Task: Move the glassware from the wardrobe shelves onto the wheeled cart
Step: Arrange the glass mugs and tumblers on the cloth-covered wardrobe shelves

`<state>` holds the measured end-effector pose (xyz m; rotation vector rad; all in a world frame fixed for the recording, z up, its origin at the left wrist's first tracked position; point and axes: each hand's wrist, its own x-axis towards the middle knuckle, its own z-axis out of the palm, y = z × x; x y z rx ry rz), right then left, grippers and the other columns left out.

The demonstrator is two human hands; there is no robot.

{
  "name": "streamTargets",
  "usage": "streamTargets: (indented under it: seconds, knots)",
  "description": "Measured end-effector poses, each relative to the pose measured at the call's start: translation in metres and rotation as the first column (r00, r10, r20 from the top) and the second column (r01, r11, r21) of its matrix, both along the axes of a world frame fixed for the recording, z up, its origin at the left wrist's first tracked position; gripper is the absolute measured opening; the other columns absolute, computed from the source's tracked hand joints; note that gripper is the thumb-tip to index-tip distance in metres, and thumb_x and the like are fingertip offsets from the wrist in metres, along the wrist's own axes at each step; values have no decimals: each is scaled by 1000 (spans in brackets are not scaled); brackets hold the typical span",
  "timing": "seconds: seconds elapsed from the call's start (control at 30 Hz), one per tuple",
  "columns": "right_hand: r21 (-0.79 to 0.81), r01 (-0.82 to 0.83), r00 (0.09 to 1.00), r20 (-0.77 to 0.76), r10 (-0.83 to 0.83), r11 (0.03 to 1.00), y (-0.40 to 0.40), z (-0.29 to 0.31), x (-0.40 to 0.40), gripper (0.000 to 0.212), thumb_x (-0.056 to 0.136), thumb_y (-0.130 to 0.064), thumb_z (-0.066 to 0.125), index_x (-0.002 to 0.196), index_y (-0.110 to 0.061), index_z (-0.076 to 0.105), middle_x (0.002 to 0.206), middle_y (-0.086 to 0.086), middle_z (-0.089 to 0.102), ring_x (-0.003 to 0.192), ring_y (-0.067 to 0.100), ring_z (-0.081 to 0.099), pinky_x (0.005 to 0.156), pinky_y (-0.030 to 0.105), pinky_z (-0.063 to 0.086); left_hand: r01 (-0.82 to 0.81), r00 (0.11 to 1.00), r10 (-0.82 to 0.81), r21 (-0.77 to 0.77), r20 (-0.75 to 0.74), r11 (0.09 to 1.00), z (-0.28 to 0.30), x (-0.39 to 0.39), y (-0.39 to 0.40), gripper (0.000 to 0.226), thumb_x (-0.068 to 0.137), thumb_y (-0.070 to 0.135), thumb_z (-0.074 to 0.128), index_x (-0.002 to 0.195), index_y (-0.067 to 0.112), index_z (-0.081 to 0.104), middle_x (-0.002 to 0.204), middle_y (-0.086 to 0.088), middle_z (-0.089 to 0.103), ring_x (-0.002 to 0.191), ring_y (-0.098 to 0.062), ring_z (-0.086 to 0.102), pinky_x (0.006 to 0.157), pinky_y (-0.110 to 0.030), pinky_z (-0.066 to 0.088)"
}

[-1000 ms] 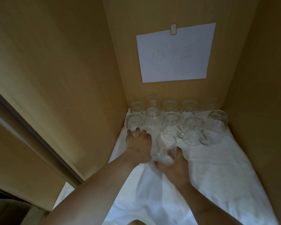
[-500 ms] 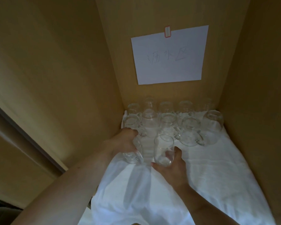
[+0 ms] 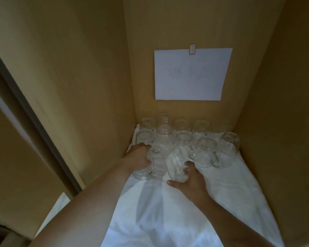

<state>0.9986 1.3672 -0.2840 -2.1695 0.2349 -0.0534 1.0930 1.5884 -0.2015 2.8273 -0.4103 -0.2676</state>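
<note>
Left hand (image 3: 138,158) is gripping a mug (image 3: 146,171); right hand (image 3: 189,181) is gripping a glass (image 3: 175,165), both over the cloth (image 3: 168,211).

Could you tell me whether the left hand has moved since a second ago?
Yes. The left hand has drawn back from the glass rows, holding a handled glass.

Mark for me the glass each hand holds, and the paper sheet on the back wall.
Handled mug (image 3: 144,172), head view: lower body, below the left hand (image 3: 138,157).
Tumbler (image 3: 176,166), head view: side wall, gripped by the right hand (image 3: 191,182).
Paper sheet (image 3: 191,75), head view: middle of the sheet.
</note>
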Motion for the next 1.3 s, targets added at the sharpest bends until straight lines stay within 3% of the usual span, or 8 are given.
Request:
streamTargets:
  seconds: [0.07,0.17,0.4,0.5,0.6,1.03,1.2,1.3]
  knots:
    - [-189,-22,1000,-8,21,982,-10,21,5,112,51,-70,88,146,-34,41,129,3,52,122,22,55,98,30,47,0,1000,0,-9,20,1000,-2,-1,2,76,85,36,72,152,19,41,147,-7,48,131,-28,51,106,-33,43]
    - [-395,-62,998,-10,63,916,-23,48,13,113,54,-62,91,151,-38,39,131,5,38,123,26,51,105,30,45,3,1000,-3,-26,27,1000,-6,0,3,76,86,37,71,153,21,40,150,-7,45,133,-29,49,109,-34,41]
    - [-730,-183,966,-7,260,659,-3,88,35,99,58,-33,97,137,-21,38,128,9,40,111,28,49,87,35,50,-12,1000,12,-74,-4,997,-12,3,2,78,88,33,74,155,22,36,154,-6,38,139,-29,39,109,-33,37]
    - [-857,-258,926,-87,367,447,16,95,43,83,66,-13,88,135,-20,43,126,13,40,105,29,50,82,36,48,-11,1000,10,-91,-9,996,-12,3,3,78,90,32,73,156,22,34,156,-6,35,141,-29,37,111,-33,35]
    - [-898,-264,908,-108,405,352,29,97,54,74,70,3,75,136,-18,47,126,15,40,102,30,50,81,36,43,-4,1000,2,-100,-14,995,-12,2,3,77,91,31,71,157,20,32,157,-6,34,143,-29,34,115,-35,34]
    - [-838,-313,896,-103,433,447,50,97,87,84,76,5,71,148,-17,36,142,15,41,123,32,49,91,39,52,-42,999,42,-97,-5,994,-5,-1,-3,73,95,31,66,157,19,29,158,-5,31,145,-28,30,115,-42,36]
    - [-843,-293,901,-86,425,451,50,90,79,98,75,3,70,157,-18,20,153,15,30,145,35,28,101,40,48,-77,996,83,-132,33,988,-6,-3,-7,73,93,30,69,156,17,33,156,-4,36,144,-26,32,115,-41,36]
    - [-837,-280,927,-108,360,471,48,92,72,113,78,-1,74,161,-25,2,165,15,8,153,37,11,116,48,34,-104,990,116,-135,84,985,-7,-9,-9,70,95,32,67,155,20,34,161,-4,29,148,-24,27,117,-38,34]
